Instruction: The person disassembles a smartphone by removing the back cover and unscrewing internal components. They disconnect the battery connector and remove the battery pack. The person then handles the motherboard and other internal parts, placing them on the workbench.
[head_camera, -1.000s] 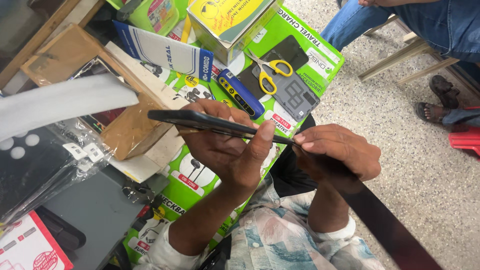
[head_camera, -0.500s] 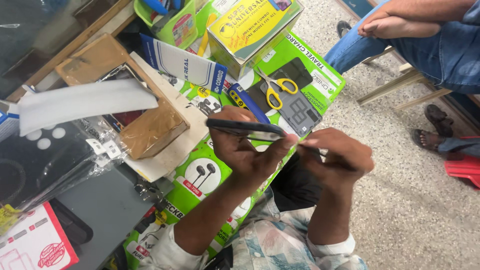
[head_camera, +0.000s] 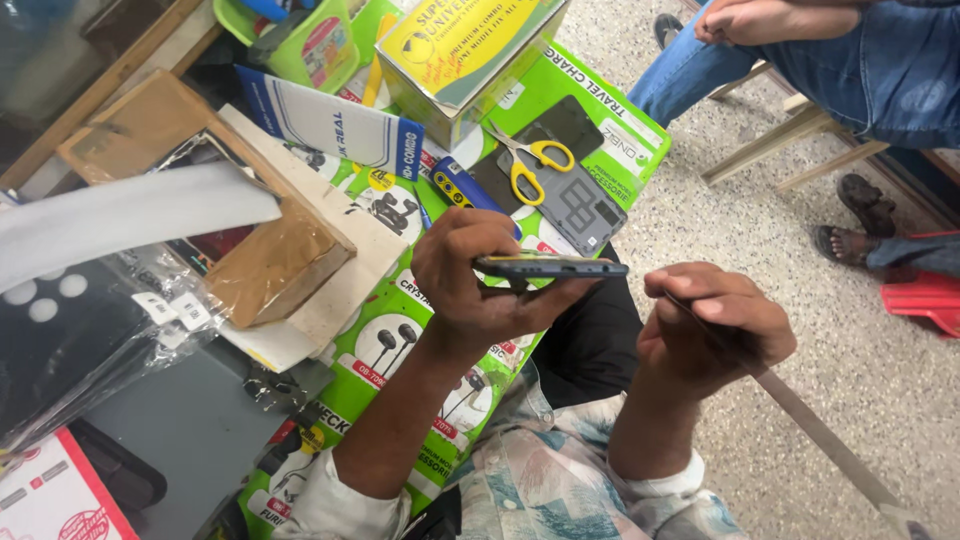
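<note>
A dark smartphone (head_camera: 550, 266) is held edge-on in the left hand (head_camera: 480, 280) above the green accessory boxes (head_camera: 400, 340); a thin tool (head_camera: 700, 315) is gripped in the right hand (head_camera: 712, 325), just beside, not yet touching it.

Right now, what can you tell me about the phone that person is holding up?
The phone is a thin, dark slab seen edge-on, lying nearly level above the green boxes. Its side looks like dark metal or plastic with a slight bluish sheen. The left hand cradles it from below, thumb over its near end. The right hand sits apart, just off its right end, closed around a thin tool.
</note>
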